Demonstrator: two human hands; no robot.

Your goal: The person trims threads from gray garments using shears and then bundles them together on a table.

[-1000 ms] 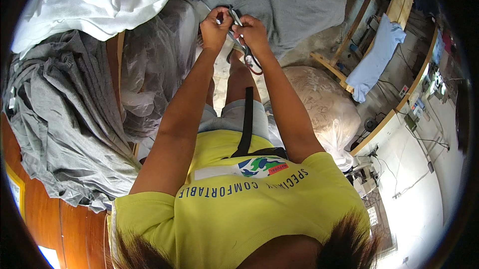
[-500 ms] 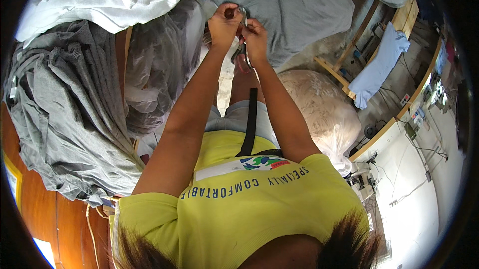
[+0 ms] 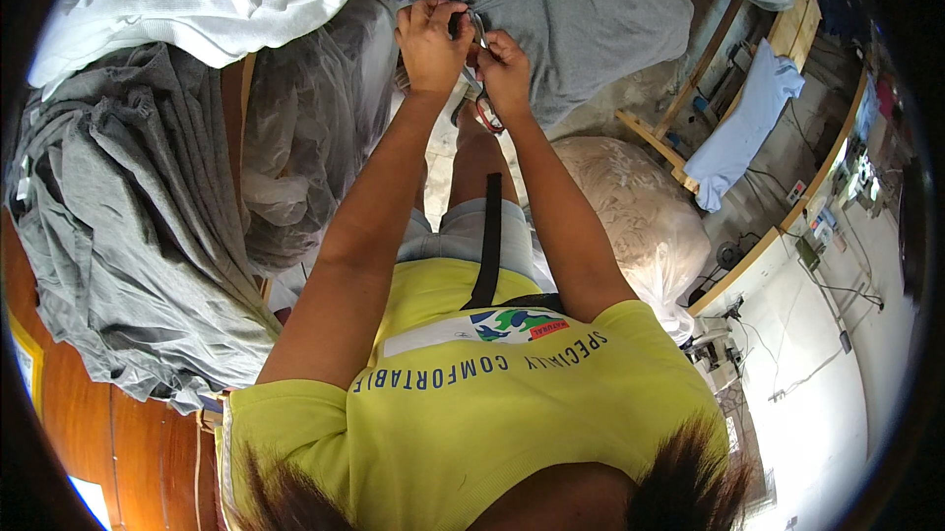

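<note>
So both hands are up near the top centre of the frame, close together with a small gap between them. The scissors (image 3: 478, 29) are right there at that gap: silver blade pointing up between the hands, reddish handle loops hanging just below the right hand (image 3: 505, 68). That hand has its fingers curled around the middle of them, not through the loops. The left hand (image 3: 433, 49) is bent in with thumb and fingers close together, right beside the blade. Can't tell if it's actually pinching anything, the fingers cover the spot.

Just beyond the hands, a big grey cloth (image 3: 600, 29) spreads across the top centre. Whether either hand touches its edge, I can't make out.

It's pretty crowded around there. White fabric (image 3: 226, 0) bulges in from the upper left, with clear plastic (image 3: 305, 127) bunched below it, near the left forearm. Further left, a heap of grey garments (image 3: 138, 226) hangs down. Right of the right forearm sits a see-through bag (image 3: 630, 206) stuffed with beige material. Upper right, a light blue cloth (image 3: 748, 127) drapes over a wooden frame (image 3: 709, 59), and cables run across the white surface (image 3: 817, 334) at far right.
</note>
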